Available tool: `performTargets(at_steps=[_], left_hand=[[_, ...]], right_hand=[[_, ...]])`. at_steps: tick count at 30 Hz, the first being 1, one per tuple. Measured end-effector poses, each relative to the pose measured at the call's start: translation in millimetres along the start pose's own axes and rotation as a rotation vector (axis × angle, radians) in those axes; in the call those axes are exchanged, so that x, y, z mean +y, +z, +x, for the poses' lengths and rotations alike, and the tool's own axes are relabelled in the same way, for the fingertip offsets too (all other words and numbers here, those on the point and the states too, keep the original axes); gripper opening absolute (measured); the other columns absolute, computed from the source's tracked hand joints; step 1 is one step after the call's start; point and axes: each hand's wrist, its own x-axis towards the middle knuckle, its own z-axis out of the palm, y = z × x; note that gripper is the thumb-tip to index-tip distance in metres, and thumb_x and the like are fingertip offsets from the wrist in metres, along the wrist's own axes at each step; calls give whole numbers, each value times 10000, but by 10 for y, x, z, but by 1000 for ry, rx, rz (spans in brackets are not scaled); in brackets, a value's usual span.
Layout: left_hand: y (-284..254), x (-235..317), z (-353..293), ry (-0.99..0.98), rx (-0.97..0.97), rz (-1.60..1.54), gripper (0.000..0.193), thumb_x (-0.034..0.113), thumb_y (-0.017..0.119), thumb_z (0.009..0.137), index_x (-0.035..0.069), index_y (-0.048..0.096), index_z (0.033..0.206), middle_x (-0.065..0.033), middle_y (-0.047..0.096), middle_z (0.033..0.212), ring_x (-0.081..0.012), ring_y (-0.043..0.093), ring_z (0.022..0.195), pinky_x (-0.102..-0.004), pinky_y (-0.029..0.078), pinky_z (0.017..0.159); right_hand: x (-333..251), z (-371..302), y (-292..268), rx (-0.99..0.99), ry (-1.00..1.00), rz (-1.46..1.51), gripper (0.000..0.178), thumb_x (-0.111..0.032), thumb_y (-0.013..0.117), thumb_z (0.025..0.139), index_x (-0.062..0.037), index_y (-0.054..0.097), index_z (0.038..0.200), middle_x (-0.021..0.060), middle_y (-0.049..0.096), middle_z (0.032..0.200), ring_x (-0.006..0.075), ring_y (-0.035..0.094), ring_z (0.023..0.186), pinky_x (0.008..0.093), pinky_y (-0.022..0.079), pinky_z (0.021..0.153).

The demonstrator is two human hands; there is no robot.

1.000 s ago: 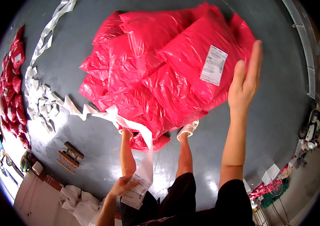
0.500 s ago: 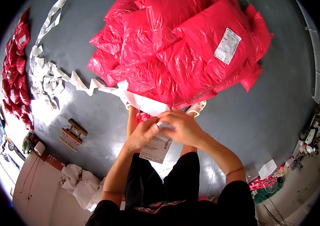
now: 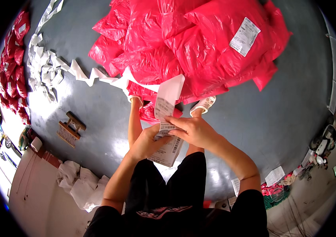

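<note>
Above my lap, a strip of white printed shipping labels (image 3: 164, 157) runs between my hands. My left hand (image 3: 145, 143) is closed on its lower part, thumb over the paper. From the other side my right hand (image 3: 194, 131) pinches the strip where it folds. A raised label section (image 3: 170, 93) stands up beyond my fingers, its far end blank. Behind it the paper continues to the left as a folded white band (image 3: 96, 75). Just past my feet lies a big heap of shiny red plastic mailer bags (image 3: 148, 51); one carries a white label (image 3: 245, 36).
The paper band leads to a tangled white pile (image 3: 43, 71) on the grey floor. A row of red bags (image 3: 16, 75) lies at far left. Nearer are a small wooden stool (image 3: 70, 129) and white sacks (image 3: 84, 185). Assorted items (image 3: 322, 148) line the right side.
My hands have moved slightly apart, uncovering more of the labels. The strip section beyond my fingers has swung from lying leftward to standing up. The view has shifted slightly.
</note>
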Motion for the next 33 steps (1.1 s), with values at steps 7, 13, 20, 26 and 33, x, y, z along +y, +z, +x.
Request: performTargets(at_steps=[7, 13, 20, 26, 33], left_hand=[[-32, 20, -281, -169, -99, 130, 298, 101, 641, 793, -7, 575, 1063, -81, 643, 855, -117, 604, 756, -255, 489, 681], [-507, -286, -539, -355, -220, 97, 324, 92, 653, 786, -15, 574, 1081, -35, 632, 914, -89, 567, 787, -246, 475, 719], [-1104, -1094, -1197, -568, 21, -15, 377, 132, 664, 784, -9, 557, 1117, -60, 639, 933, -102, 585, 817, -266, 486, 742], [-977, -1095, -1062, -559, 12, -101, 353, 112, 662, 787, -14, 564, 1101, -59, 637, 936, -110, 588, 820, -267, 487, 749], [-843, -1174, -1082, -592, 34, -31, 380, 141, 686, 772, -19, 568, 1095, -54, 633, 919, -112, 560, 856, -282, 458, 799]], right_hand=[[-63, -75, 18, -192, 89, 124, 289, -238, 540, 865, -9, 597, 1031, 189, 609, 696, 322, 611, 647, 404, 482, 598], [-67, 67, -821, -154, 501, 657, 287, -227, 524, 884, 40, 608, 948, 61, 645, 818, 108, 601, 770, 253, 470, 690], [192, 549, -1075, 438, -628, -905, 297, -40, 535, 778, -12, 586, 1069, 131, 558, 1150, 279, 534, 1079, 337, 445, 918], [1565, 249, -693, -11, -41, -1099, 625, -361, 539, 802, 34, 400, 1267, 131, 369, 1361, 258, 314, 1283, 391, 189, 1087], [1320, 1170, -597, 293, -93, -1021, 668, -456, 539, 791, -53, 392, 1303, 112, 374, 1363, 255, 316, 1276, 429, 207, 1058]])
